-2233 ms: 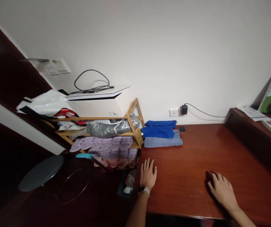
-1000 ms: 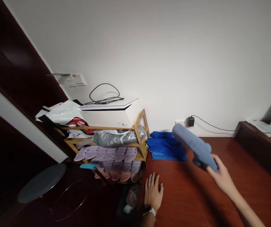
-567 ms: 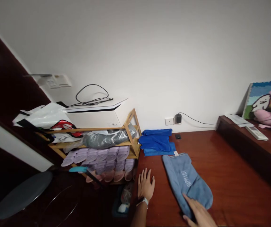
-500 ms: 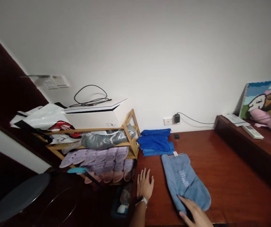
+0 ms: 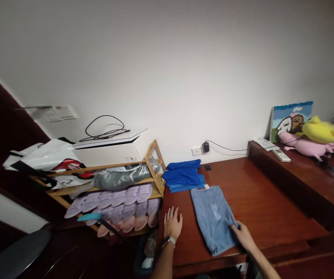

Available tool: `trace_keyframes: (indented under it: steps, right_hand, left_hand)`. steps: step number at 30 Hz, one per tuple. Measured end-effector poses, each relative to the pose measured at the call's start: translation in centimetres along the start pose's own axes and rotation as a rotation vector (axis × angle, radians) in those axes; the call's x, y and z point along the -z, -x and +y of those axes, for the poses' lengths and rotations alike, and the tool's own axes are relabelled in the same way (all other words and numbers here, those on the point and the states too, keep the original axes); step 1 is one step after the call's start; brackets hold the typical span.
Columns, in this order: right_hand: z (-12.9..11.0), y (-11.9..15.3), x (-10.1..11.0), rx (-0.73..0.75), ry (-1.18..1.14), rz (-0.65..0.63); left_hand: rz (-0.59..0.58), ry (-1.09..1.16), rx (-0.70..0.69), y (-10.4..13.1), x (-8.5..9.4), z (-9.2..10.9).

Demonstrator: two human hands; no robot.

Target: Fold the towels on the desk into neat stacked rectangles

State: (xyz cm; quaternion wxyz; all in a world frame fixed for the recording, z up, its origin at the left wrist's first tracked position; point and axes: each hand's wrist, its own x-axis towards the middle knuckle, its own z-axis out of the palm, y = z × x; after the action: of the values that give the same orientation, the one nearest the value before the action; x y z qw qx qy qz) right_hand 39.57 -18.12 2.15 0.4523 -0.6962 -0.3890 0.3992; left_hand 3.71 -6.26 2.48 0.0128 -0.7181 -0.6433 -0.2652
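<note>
A blue-grey towel (image 5: 213, 217) with pale lettering lies folded on the brown desk (image 5: 260, 193), its lower end slightly rumpled. At its right edge, my right hand (image 5: 243, 234) has its thumb and fingers closed on the cloth; the fingertips are partly hidden. My left hand (image 5: 172, 224) rests flat on the desk, fingers spread, to the left of the towel and apart from it. Behind the towel, several brighter blue cloths (image 5: 184, 176) are stacked near the wall.
A wooden shoe rack (image 5: 155, 155) stands left of the desk, with purple slippers (image 5: 118, 197) and a white box (image 5: 108, 153). A raised shelf on the right holds a remote (image 5: 281, 155), plush toys (image 5: 303, 145) and a picture (image 5: 290, 120). A black plug (image 5: 206, 147) sits in the wall.
My right hand has moved from the towel's lower end to its right edge. The towel's lower right part now lies straighter. My left hand stays flat; the view has shifted right.
</note>
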Motion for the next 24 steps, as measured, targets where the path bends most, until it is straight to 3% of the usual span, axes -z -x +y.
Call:
trace_keyframes:
  steps: [4,6,8,11,14,16,19,21,24]
  right_hand:
    - [-1.2,0.8,-0.2,0.021,-0.212,0.032]
    - [-1.5,1.2,-0.3,-0.001,-0.265,0.015]
    - [-1.8,2.0,-0.7,-0.034,-0.326,-0.027]
    - [-2.1,4.2,-1.8,-0.073,-0.406,-0.084]
    - [-1.9,6.8,-2.5,-0.121,-0.499,-0.096]
    - [-1.5,8.0,-2.4,-0.147,-0.562,-0.088]
    - [-0.7,8.8,-1.8,-0.217,-0.671,-0.119]
    - [-0.2,8.8,-1.4,-0.274,-0.764,-0.147]
    - [0.0,8.5,-1.6,-0.286,-0.803,-0.176]
  left_hand:
    - [0.058,0.167,-0.007,0.6,2.3,2.2]
    - [0.078,0.176,-0.036,1.8,3.2,5.3]
    - [0.061,0.216,-0.108,3.7,3.8,10.0]
    - [-0.166,0.353,-0.307,7.3,4.2,17.8]
    - [-0.445,0.353,-0.263,10.6,4.5,23.2]
    - [-0.557,0.372,-0.180,12.2,4.6,24.5]
    - [-0.593,0.482,-0.128,13.3,4.6,23.9]
    - [-0.564,0.590,-0.076,13.3,4.3,22.9]
    - [-0.441,0.765,0.114,12.8,3.2,21.5]
